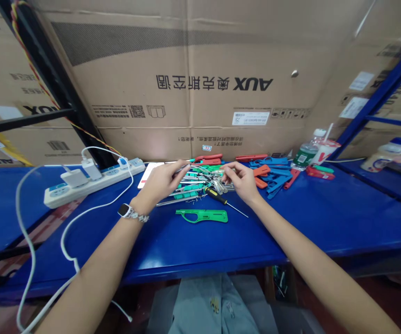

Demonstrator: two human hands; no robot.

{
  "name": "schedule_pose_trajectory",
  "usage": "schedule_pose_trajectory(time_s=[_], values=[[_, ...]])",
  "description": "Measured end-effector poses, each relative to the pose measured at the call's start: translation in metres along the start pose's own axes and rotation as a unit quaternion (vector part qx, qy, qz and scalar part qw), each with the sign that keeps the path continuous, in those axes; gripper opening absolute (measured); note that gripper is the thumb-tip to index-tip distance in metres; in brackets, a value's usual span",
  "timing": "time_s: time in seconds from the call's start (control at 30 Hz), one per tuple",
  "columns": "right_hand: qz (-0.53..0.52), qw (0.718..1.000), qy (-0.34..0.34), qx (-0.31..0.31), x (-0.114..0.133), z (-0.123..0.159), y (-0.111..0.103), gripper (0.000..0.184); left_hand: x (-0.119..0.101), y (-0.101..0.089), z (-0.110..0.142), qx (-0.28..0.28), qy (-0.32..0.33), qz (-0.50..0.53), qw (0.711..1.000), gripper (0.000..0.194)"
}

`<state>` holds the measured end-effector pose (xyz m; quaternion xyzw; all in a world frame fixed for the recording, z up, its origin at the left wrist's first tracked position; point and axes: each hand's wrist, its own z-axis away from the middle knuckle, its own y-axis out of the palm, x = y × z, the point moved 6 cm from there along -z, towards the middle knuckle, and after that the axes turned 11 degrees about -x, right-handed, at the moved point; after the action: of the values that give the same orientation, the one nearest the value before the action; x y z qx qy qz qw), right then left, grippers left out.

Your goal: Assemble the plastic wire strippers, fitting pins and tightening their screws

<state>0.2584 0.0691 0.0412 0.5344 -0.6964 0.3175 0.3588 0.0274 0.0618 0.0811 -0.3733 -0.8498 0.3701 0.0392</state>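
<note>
My left hand (163, 182), a watch on its wrist, pinches one end of a thin metal strip (200, 170) above the blue table (193, 241). My right hand (241, 181) pinches the strip's other end. Under both hands lies a heap of metal blades and green parts (191, 188). A green plastic handle shell (202, 215) lies flat just in front of the heap. A black and yellow screwdriver (221, 199) rests beside my right hand.
Blue and red plastic handle shells (273, 174) are piled at the back right, with a bottle (304, 155) and a cup (325, 148). A white power strip (89, 182) with chargers and a trailing white cable (29, 241) sits left. Large cardboard boxes (200, 69) stand behind.
</note>
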Motion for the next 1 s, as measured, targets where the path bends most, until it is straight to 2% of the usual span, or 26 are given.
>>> schedule_pose_trajectory(time_s=[0.1,0.2,0.33,0.5,0.7,0.83,1.0], values=[[-0.008,0.999,0.015,0.039,0.002,0.012,0.003,0.040,-0.003,-0.002,0.009,0.046,-0.001,0.014,0.999,0.037],[0.005,0.998,0.020,0.062,0.002,0.024,0.004,0.036,-0.004,0.002,0.022,0.114,-0.009,0.015,0.993,0.040],[0.048,0.994,-0.013,0.098,0.005,0.035,0.008,0.024,-0.004,0.008,0.037,0.178,-0.040,0.007,0.983,0.053],[0.155,0.974,-0.074,0.149,0.006,0.045,0.018,0.018,-0.006,0.011,0.045,0.203,-0.065,-0.018,0.977,0.064],[0.293,0.918,-0.181,0.194,0.017,0.062,0.022,0.014,-0.010,0.011,0.049,0.198,-0.040,-0.033,0.979,0.062],[0.314,0.906,-0.216,0.184,0.033,0.078,0.015,0.013,-0.008,0.012,0.055,0.216,-0.052,-0.050,0.974,0.065],[0.303,0.894,-0.226,0.242,0.035,0.093,0.020,0.012,-0.006,0.013,0.060,0.240,-0.069,-0.054,0.967,0.061]])
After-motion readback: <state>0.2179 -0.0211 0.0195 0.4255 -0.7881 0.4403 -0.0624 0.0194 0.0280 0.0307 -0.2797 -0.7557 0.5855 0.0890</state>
